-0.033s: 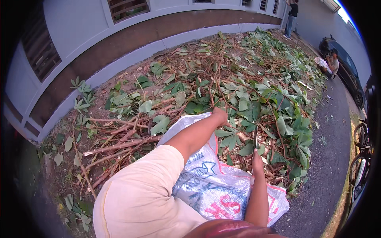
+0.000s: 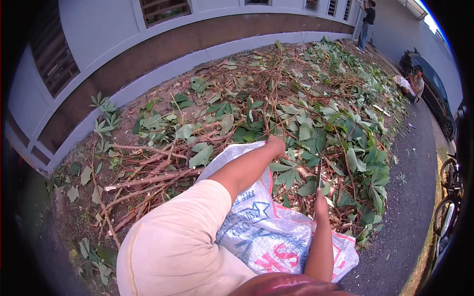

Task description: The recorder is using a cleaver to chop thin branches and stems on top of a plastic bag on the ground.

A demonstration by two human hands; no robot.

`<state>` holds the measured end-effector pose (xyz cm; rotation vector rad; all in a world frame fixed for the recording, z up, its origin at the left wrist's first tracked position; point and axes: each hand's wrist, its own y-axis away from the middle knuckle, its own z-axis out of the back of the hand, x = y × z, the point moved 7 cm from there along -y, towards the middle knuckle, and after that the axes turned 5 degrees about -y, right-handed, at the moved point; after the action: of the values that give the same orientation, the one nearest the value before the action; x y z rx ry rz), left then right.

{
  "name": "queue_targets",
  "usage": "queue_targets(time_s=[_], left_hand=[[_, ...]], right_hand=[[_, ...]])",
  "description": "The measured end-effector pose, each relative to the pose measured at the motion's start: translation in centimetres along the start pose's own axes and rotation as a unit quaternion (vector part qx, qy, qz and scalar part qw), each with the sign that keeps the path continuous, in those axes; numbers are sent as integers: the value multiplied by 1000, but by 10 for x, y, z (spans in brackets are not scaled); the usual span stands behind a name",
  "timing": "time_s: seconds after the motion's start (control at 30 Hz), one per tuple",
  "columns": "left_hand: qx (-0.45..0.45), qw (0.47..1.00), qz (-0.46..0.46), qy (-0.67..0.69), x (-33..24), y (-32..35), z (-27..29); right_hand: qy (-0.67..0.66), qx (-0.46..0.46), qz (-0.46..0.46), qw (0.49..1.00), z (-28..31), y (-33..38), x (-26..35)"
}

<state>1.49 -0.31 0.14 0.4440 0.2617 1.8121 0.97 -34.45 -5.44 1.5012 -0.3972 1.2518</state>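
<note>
My left hand (image 2: 276, 146) is closed around the lower end of a bunch of thin brown branches (image 2: 270, 93), which stand up and spread away from me. In my right hand (image 2: 320, 200) is a knife (image 2: 319, 173), its narrow dark blade pointing up and away. A white woven plastic sack (image 2: 264, 241) with blue and red print and a red-edged mouth lies under my arms. Green palm-shaped leaves (image 2: 282, 176) and pale chopped stem pieces (image 2: 305, 173) lie between my hands. My left fingers are partly hidden.
Cut stems (image 2: 153, 181) are heaped at the left. Leafy cuttings (image 2: 365, 167) cover the ground up to a low white wall base (image 2: 207, 53). Along the right runs a paved path (image 2: 405, 212) with bicycles (image 2: 447, 212) and a dark car (image 2: 434, 93). Two people (image 2: 417, 85) are farther off.
The whole view has shifted very slightly. Both hands keep their holds, and nothing has been picked up or let go.
</note>
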Motion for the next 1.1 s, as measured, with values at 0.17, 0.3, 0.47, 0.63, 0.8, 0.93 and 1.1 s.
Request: queue_targets(time_s=[0.17,0.3,0.47,0.63,0.8,0.93,1.1], left_hand=[[-41,999,-24,-9,-5,11,6],[-184,982,-46,23,8,43,14],[-310,913,-155,216,-17,120,50],[-283,906,-199,243,32,192,74],[-217,878,-230,360,87,317,103],[-199,943,-190,185,109,362,86],[-260,921,-193,215,139,318,46]], right_hand=[[20,0,17,1000,4,6,1],[8,27,16,999,-4,-3,-3],[94,-24,111,989,30,-27,-37],[323,-245,681,610,12,25,16],[370,-180,644,645,-20,58,101],[403,-134,553,717,-1,44,138],[167,-141,233,948,108,-26,90]])
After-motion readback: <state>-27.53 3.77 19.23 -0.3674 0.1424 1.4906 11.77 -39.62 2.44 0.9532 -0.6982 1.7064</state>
